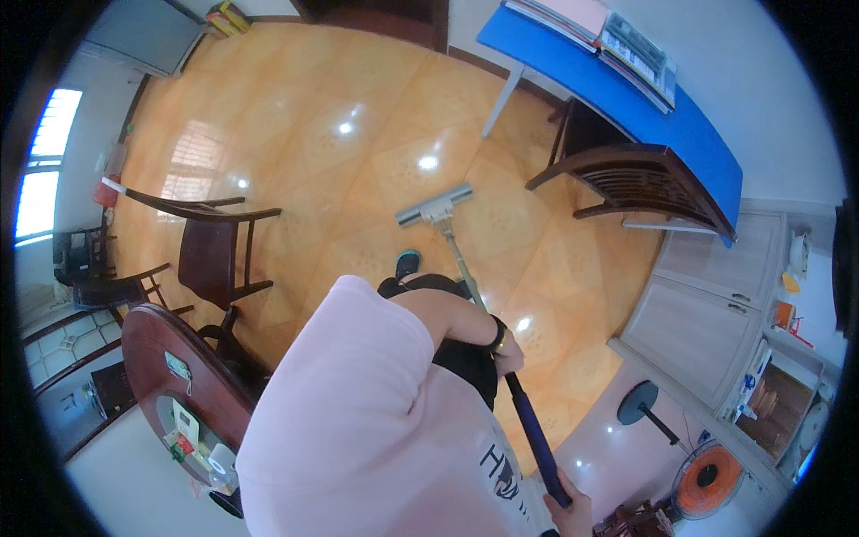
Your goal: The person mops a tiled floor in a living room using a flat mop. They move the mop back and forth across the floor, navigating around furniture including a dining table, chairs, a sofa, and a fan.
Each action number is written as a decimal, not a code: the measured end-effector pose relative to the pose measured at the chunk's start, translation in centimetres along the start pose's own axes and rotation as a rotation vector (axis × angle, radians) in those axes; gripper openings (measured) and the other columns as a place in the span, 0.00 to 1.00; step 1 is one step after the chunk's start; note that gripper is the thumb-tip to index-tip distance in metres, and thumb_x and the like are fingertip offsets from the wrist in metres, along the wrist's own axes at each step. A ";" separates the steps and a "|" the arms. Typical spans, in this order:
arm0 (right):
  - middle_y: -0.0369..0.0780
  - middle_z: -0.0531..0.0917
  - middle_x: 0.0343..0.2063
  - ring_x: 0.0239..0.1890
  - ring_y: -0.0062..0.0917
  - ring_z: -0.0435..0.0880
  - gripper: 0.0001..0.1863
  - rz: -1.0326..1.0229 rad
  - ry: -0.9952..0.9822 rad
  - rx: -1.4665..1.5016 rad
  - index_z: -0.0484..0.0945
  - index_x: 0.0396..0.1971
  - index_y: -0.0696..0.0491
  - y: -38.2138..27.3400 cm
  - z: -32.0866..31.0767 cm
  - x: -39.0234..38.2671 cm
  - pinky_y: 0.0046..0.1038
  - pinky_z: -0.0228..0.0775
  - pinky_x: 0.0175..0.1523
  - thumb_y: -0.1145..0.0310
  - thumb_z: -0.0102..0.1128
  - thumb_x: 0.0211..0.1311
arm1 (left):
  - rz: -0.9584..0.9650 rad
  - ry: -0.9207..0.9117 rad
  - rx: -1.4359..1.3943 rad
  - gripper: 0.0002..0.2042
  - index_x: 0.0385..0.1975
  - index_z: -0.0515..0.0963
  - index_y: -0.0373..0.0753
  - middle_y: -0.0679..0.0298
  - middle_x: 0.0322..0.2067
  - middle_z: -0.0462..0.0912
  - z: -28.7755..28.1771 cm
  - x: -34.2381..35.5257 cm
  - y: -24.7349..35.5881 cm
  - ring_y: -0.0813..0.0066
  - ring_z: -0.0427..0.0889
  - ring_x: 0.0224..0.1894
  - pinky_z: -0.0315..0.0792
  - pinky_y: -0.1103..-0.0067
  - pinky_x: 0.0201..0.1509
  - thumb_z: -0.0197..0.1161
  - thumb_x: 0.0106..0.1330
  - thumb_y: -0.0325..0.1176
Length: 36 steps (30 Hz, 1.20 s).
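Both of the person's hands are closed in a firm grip on a long mop [488, 313], the left hand [506, 354] mid-pole and the right hand [573, 513] at its dark blue end, while its flat metal head rests on the glossy orange tiled floor [322, 134] ahead of a sandalled foot [408, 263].

1. Daylight pours in from the window [40, 170] on the left, blown out to near white.
2. The glossy orange floor [295, 116] throws back small white hot spots and a pale reflection of that window.
3. Shadows under the chairs are soft and faint.
4. The fisheye bends the blue table [617, 94] and the cabinets near the rim; a black border rings the view.
5. Edges look slightly soft; the centre is sharp.
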State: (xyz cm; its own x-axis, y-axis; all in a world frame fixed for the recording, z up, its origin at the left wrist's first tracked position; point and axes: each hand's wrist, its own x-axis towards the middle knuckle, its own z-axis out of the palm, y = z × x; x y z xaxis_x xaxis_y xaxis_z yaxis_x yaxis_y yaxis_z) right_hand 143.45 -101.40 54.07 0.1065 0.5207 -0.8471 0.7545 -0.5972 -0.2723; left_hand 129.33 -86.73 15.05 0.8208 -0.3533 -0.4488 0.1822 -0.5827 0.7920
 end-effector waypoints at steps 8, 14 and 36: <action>0.49 0.81 0.23 0.24 0.21 0.77 0.23 -0.116 -0.003 -0.309 0.75 0.53 0.61 -10.5 -5.0 0.1 0.33 0.71 0.29 0.71 0.63 0.56 | -0.023 0.525 -0.211 0.10 0.16 0.79 0.33 0.49 0.20 0.81 -0.7 -9.6 1.1 0.51 0.80 0.25 0.75 0.63 0.30 0.60 0.44 0.34; 0.54 0.84 0.34 0.31 0.22 0.83 0.33 -0.157 -0.068 -0.319 0.73 0.57 0.58 -18.9 -1.4 4.6 0.22 0.73 0.41 0.79 0.67 0.44 | -0.230 0.676 -0.231 0.10 0.20 0.80 0.34 0.49 0.23 0.82 3.9 -19.2 -4.0 0.49 0.82 0.29 0.76 0.63 0.33 0.63 0.42 0.35; 0.51 0.80 0.21 0.26 0.46 0.81 0.32 -0.804 -0.131 -0.472 0.64 0.63 0.53 -20.2 16.6 19.9 0.42 0.75 0.33 0.67 0.61 0.58 | -1.133 1.315 -0.470 0.26 0.51 0.73 0.47 0.53 0.59 0.68 28.8 -27.0 -13.4 0.48 0.67 0.60 0.63 0.64 0.64 0.69 0.49 0.27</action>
State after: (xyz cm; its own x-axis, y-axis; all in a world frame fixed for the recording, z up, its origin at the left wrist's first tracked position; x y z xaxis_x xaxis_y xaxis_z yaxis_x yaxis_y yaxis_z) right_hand 119.53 -89.09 35.14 -0.6123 0.5791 -0.5383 0.7577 0.2354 -0.6086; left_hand 89.16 -90.44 4.61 0.0057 0.9179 -0.3967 0.8331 0.2150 0.5096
